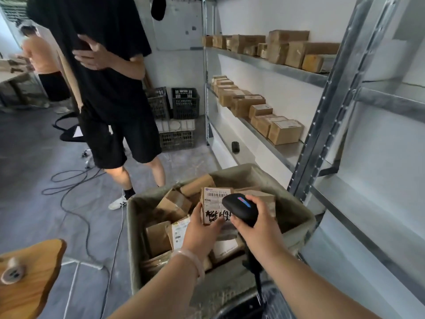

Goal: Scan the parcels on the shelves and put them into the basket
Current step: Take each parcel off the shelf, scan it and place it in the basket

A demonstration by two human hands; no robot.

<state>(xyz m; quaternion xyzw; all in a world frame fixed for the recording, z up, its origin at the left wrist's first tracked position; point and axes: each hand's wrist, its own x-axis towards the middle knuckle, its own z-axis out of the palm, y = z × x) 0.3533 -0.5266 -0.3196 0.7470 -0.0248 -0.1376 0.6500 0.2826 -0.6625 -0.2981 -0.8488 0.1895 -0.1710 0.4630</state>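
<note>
Grey floor (27, 143) crossed by black cables (69, 180); white walls (179, 65); stacked black crates (184, 103) set in corner; wooden counter (34, 272) seen lower left; office chair (69, 130) noted.

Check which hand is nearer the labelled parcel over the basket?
Left. The left hand grips the labelled parcel from its lower left edge, above the basket. The right hand is just beside it to the right, holding the scanner.
</note>
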